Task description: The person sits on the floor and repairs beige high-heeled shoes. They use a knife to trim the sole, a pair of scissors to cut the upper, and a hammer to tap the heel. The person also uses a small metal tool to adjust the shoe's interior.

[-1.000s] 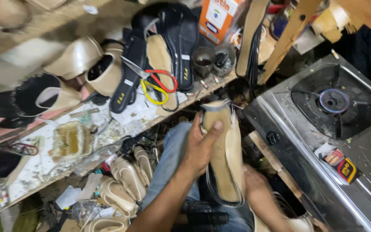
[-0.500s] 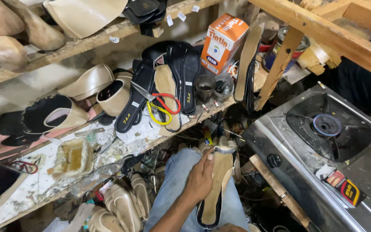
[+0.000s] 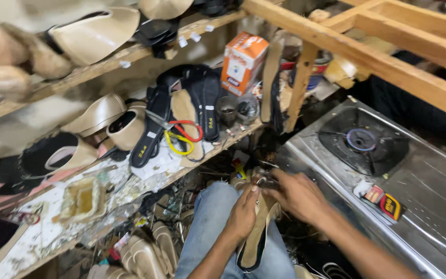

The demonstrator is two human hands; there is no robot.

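A beige shoe sole with a dark rim (image 3: 254, 240) lies lengthwise over my lap. My left hand (image 3: 243, 212) grips it near its upper end, fingers closed round the edge. My right hand (image 3: 298, 194) comes in from the right and closes on the top end of the same sole, where a small dark part sits. I cannot tell what that part is. My blue jeans (image 3: 210, 217) show under both hands.
A wooden shelf (image 3: 145, 181) on the left carries black insoles (image 3: 153, 129), beige shoe uppers (image 3: 99, 116), red and yellow scissors (image 3: 184, 137) and an orange box (image 3: 242, 62). A steel gas stove (image 3: 378, 165) stands at the right under wooden beams (image 3: 357, 49). Several beige soles (image 3: 150, 253) lie below.
The view has tilted upward, so the sole sits lower in frame. My right hand has come up from below onto the sole's top end. My left hand keeps its hold.
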